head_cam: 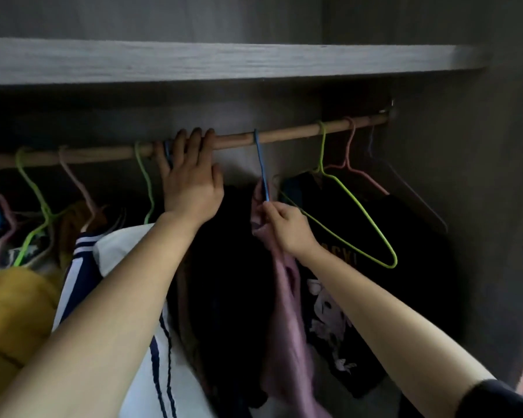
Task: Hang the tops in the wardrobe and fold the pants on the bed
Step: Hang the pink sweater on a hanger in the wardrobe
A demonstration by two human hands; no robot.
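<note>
Pink top [284, 312]: hung on blue hanger [261, 164], draped straight down below rail [284, 135], between dark garment [224, 267] to left and black printed top [405, 267] to right. Hook of blue hanger already over rail; shank near vertical, from rail down into right hand.

Right hand [287, 227]: clamped on hanger neck, thumb and fingers pinching wire together with pink collar cloth, directly beneath hook.

Left hand [191, 188]: fingers straight and spread, laid over rail just left of hook, holding nothing.

Rail: long axis left to right, rising slightly toward right wall.

Empty green hanger [354, 206]: just right of right hand; pink hanger [349, 152] beyond.

Judged step: hanging nearly complete. Release of neck not yet done. Any sideways slide along rail best steered by left hand, nearer of two to rail.
</note>
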